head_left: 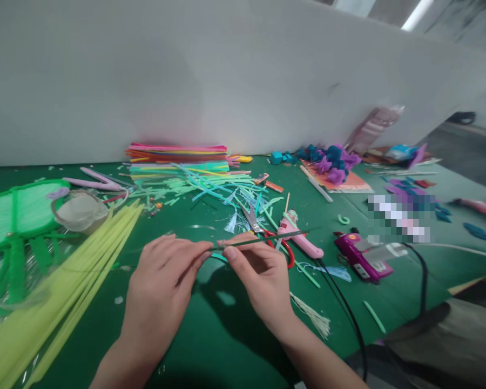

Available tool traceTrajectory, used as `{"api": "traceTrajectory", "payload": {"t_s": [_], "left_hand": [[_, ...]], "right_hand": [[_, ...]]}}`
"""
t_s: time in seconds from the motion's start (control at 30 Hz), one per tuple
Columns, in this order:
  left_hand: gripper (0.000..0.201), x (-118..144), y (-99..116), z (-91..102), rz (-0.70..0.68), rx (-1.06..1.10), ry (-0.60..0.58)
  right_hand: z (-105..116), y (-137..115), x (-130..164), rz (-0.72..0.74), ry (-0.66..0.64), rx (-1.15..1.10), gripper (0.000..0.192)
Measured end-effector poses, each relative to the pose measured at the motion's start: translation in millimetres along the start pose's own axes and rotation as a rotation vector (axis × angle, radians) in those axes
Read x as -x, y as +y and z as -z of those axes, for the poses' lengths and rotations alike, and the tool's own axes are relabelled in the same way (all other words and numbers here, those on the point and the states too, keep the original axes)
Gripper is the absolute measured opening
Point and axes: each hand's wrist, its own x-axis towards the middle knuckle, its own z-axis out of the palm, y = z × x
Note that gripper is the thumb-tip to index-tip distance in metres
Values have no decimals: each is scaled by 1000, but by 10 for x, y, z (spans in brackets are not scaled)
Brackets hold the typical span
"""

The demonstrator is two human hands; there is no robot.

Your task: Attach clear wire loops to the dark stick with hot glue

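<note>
A thin dark green strip [281, 236] is pinched between thumb and fingers of my right hand [263, 275], and its free end points right. My left hand [157, 286] closes its fingertips on the strip's other end, just left of the right thumb. Both hands hover over the green tabletop [227, 346], fingertips almost meeting. Just beyond my right hand lie scissors [251, 219] with red handles, partly hidden by it. A pink glue gun [302, 237] rests to their right, its black cable running toward the near edge.
Yellow-green fuzzy stems [68, 281] and a green framed piece [20, 210] fill the left side. Colourful stems [178, 154] lie stacked by the grey partition [166, 75]. A pale tassel [311, 316], a purple device [362, 256] and purple-blue fuzzy flowers [334, 162] are on the right.
</note>
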Motion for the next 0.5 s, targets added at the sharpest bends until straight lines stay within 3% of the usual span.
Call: {"api": "traceTrajectory", "payload": {"t_s": [0.2,0.5], "left_hand": [[23,-1,-35,95,22,276,-86],[27,-19,23,124,66,367,-144]], "right_hand": [[125,-75,-13,206,-141,74,15],[142,-107,-9,256,-193,116,14]]}}
